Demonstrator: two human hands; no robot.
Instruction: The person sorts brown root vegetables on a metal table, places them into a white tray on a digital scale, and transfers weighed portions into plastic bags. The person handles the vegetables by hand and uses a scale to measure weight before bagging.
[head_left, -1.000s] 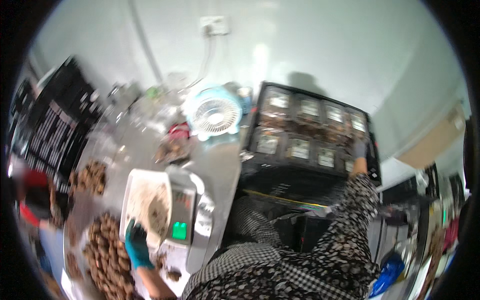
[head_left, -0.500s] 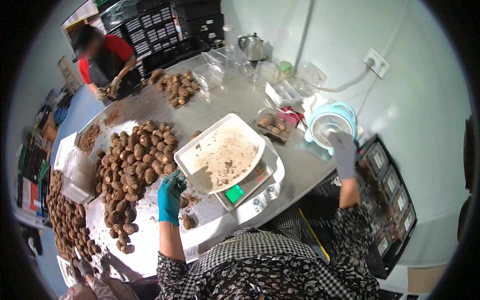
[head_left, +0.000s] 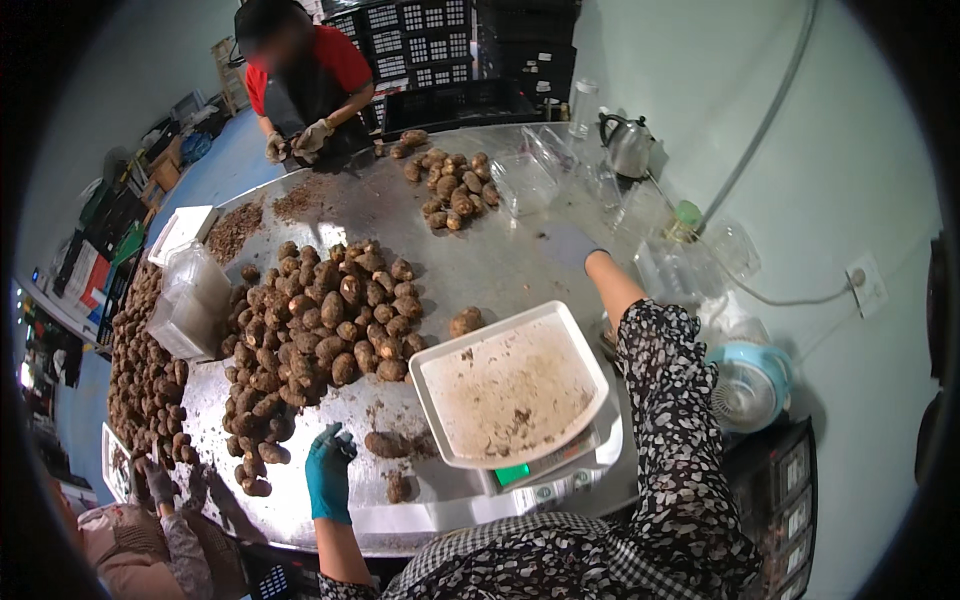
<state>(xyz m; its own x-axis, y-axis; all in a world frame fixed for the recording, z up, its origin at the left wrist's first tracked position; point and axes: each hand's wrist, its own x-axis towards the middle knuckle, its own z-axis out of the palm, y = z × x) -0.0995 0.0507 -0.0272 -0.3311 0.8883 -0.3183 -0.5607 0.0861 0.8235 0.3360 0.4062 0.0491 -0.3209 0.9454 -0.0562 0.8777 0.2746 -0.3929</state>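
Observation:
My left hand (head_left: pixel 328 475), in a teal glove with dark-stained fingertips, is held over the near edge of the metal table. Its fingers are loosely bent and apart, with nothing in them. Beside it lie a few loose brown taros (head_left: pixel 387 444). My right hand (head_left: pixel 572 243), in a grey glove, reaches across the table near the clear plastic boxes (head_left: pixel 525 185); its fingers are blurred. Between my arms a white weighing tray (head_left: pixel 510 385), holding only dirt and scraps, rests on a scale with a green display (head_left: pixel 513 473). A large taro heap (head_left: pixel 320 320) lies left of the tray.
A co-worker in a red shirt (head_left: pixel 343 62) handles something across the table; another person's sleeve (head_left: pixel 190 545) shows at lower left. A stack of clear lids (head_left: pixel 190 310), a smaller taro pile (head_left: pixel 455 190), a kettle (head_left: pixel 628 145), a blue fan (head_left: pixel 750 385) and black crates (head_left: pixel 775 500) surround me.
My right hand has left the fan and swung far left across the table toward the plastic boxes. The view has turned right. My left hand stays near the tray's left side.

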